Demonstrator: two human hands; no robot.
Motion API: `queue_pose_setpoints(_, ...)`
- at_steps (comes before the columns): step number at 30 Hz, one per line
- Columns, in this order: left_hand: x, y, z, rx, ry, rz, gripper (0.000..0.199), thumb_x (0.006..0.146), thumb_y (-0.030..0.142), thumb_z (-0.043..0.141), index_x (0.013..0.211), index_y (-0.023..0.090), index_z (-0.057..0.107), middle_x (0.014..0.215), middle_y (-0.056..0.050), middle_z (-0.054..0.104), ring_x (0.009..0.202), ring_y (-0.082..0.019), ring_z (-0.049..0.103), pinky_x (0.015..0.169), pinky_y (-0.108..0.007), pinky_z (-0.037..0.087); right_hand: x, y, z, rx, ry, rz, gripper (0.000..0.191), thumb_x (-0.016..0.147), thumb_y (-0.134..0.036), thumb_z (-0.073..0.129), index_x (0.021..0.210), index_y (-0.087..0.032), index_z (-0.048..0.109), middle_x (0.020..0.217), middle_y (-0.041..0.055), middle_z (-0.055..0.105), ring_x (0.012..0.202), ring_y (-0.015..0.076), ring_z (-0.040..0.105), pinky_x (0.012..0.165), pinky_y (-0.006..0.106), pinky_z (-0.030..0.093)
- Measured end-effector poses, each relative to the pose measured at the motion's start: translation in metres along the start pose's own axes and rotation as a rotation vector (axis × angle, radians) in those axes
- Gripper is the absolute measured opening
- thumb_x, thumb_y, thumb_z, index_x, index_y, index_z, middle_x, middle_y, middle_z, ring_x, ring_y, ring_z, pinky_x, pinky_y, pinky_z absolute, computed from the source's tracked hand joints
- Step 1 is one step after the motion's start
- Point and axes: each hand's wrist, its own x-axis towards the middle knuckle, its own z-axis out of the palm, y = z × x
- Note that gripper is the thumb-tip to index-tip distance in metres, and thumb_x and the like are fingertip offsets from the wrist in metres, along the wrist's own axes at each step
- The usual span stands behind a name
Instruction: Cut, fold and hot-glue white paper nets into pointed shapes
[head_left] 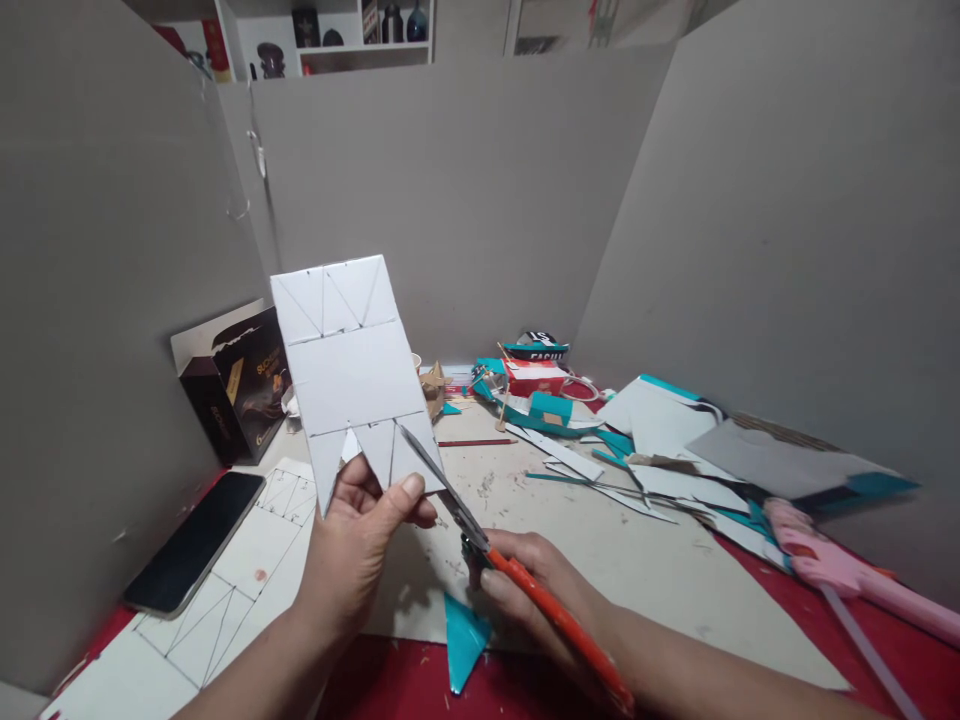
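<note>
From my end, both hands are busy. L hand (367,525) has the white card (356,370) pinched by its lower edge, thumb on the front face, fingers behind & partly visible thru the V-shaped notch at the bottom. R hand (532,580) is closed round the scissors (466,520), orange grips running back toward me; blades point up-left, tip over the card's lower band near a pencil line. Can't tell how wide the blades are apart. Card is up off the tabletop (405,680), tilted a bit left, w/ ruled slanted lines in the top & bottom bands, blank btwn.

Just below the hands I've got a teal triangular piece (463,640) across the front edge of the pale board (675,600), which lies on the red tabletop. To the L, a phone (196,540) rests on a sheet w/ line drawings (266,560), & a dark box (247,395) stands behind it, flap up. Beyond the card, a dark red pencil (476,442) lies flat, w/ a red box (532,376) among odds & ends at the back. On the R, white & teal offcuts (690,485) are heaped, w/ a pink glue gun (832,570) next to them. Grey panels (450,200) stand round the back & sides.
</note>
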Motion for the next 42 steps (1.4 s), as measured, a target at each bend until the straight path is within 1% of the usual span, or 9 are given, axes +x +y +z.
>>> queue_pose_setpoints(13,-0.002,-0.001,0.001,-0.009,-0.003,-0.013,0.019,0.073,0.026,0.074,0.089,0.021,0.066,0.072,0.003,0.068,0.063,-0.01,0.064,0.068,-0.021,0.051,-0.002,0.003,0.005,0.163,0.021,0.069,0.045,0.087,-0.058,0.045,0.067,-0.019,0.036,0.057,-0.0059,0.029,0.05,0.0072,0.024,0.044,0.021,0.022)
queue_pose_setpoints(15,0.0,0.006,-0.001,0.005,-0.1,-0.014,0.023,0.073,0.024,0.073,0.094,0.022,0.066,0.083,0.0,0.07,0.069,-0.011,0.065,0.073,-0.023,0.052,-0.001,0.003,0.005,0.173,0.045,0.066,0.046,0.086,-0.06,0.046,0.067,-0.019,0.037,0.057,-0.0059,0.029,0.05,0.0072,0.024,0.044,0.021,0.022)
queue_pose_setpoints(18,0.009,0.023,-0.014,0.015,-0.425,-0.063,0.042,0.066,0.02,0.076,0.107,0.021,0.066,0.106,-0.009,0.069,0.094,-0.021,0.065,0.088,-0.032,0.049,-0.001,0.004,0.002,0.169,0.114,0.076,0.047,0.086,-0.061,0.046,0.065,-0.02,0.036,0.053,-0.0066,0.029,0.047,0.0067,0.024,0.04,0.02,0.02)
queue_pose_setpoints(20,0.017,0.033,-0.027,-0.026,-0.597,-0.174,0.056,0.059,0.021,0.08,0.113,0.022,0.065,0.112,-0.013,0.067,0.103,-0.029,0.063,0.092,-0.04,0.047,0.0,0.004,0.001,0.156,0.148,0.099,0.048,0.085,-0.062,0.047,0.065,-0.02,0.036,0.052,-0.0068,0.03,0.045,0.0065,0.025,0.039,0.02,0.02)
queue_pose_setpoints(21,0.021,0.036,-0.032,-0.063,-0.612,-0.203,0.057,0.057,0.022,0.082,0.111,0.022,0.066,0.11,-0.013,0.068,0.105,-0.031,0.062,0.093,-0.044,0.046,0.0,0.004,0.0,0.151,0.155,0.107,0.049,0.084,-0.063,0.047,0.064,-0.02,0.036,0.051,-0.0068,0.03,0.045,0.0065,0.025,0.039,0.02,0.02)
queue_pose_setpoints(26,0.033,0.035,-0.04,-0.112,-0.279,-0.087,0.025,0.075,0.025,0.069,0.1,0.021,0.07,0.099,-0.008,0.071,0.087,-0.021,0.068,0.077,-0.034,0.055,0.001,-0.002,0.0,0.12,0.097,0.111,0.051,0.082,-0.066,0.048,0.062,-0.02,0.034,0.052,-0.0074,0.028,0.046,0.0061,0.023,0.04,0.02,0.02)
queue_pose_setpoints(30,0.032,0.032,-0.032,0.014,-0.136,-0.003,0.022,0.075,0.025,0.071,0.095,0.019,0.071,0.097,-0.008,0.073,0.077,-0.018,0.068,0.064,-0.028,0.056,0.002,-0.006,0.0,0.061,0.019,0.098,0.052,0.083,-0.066,0.043,0.061,-0.02,0.033,0.055,-0.0066,0.027,0.049,0.007,0.023,0.042,0.021,0.022)
queue_pose_setpoints(36,0.028,0.04,-0.033,0.105,-0.133,-0.067,0.022,0.071,0.024,0.074,0.091,0.015,0.072,0.087,-0.008,0.073,0.069,-0.016,0.067,0.062,-0.028,0.056,0.001,-0.005,-0.003,-0.019,-0.006,0.113,0.048,0.086,-0.062,0.041,0.063,-0.02,0.035,0.057,-0.0059,0.028,0.051,0.008,0.024,0.044,0.022,0.023)
queue_pose_setpoints(42,0.029,0.034,-0.032,0.092,-0.093,-0.046,0.037,0.072,0.026,0.075,0.107,0.018,0.067,0.098,-0.008,0.072,0.074,-0.015,0.067,0.06,-0.022,0.055,-0.002,-0.001,-0.001,-0.015,-0.038,0.108,0.046,0.088,-0.059,0.04,0.066,-0.019,0.037,0.058,-0.0054,0.03,0.051,0.0083,0.026,0.044,0.022,0.024)
